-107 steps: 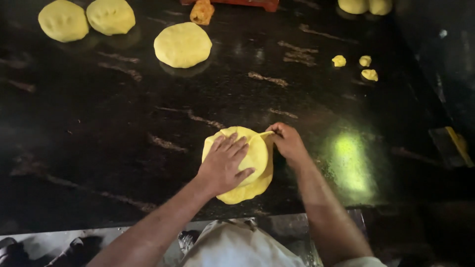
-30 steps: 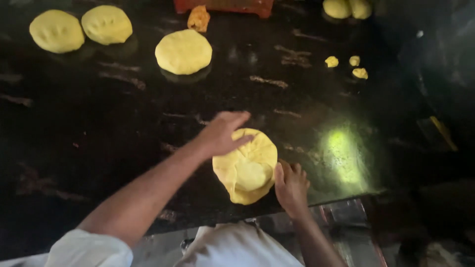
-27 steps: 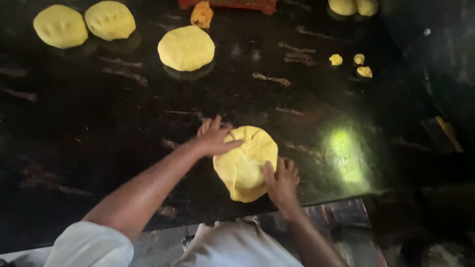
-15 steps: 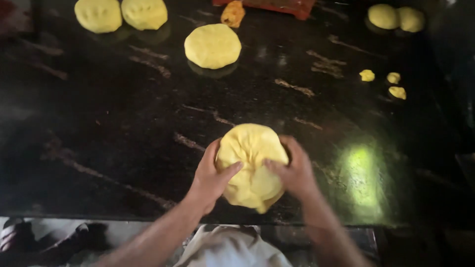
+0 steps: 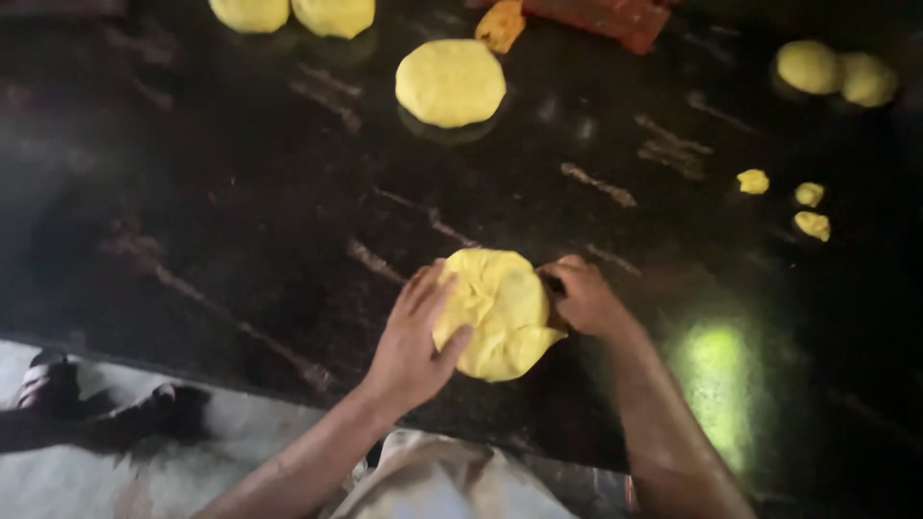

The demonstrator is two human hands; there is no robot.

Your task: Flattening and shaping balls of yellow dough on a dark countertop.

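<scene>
I've brought both hands back in: left hand (image 5: 411,341) and right hand (image 5: 584,300) now cup the folded yellow dough (image 5: 497,312) on the worktop (image 5: 240,211), fingers spread against its sides, shaping under way.

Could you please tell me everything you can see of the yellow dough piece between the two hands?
The yellow dough piece is a soft-looking, roundish mound with folds gathered across its top and a small flap pointing out at its lower right. It lies on the dark stone counter, near the front edge. The left hand cups its left side, thumb on the dough; the right hand touches its right edge.
</scene>
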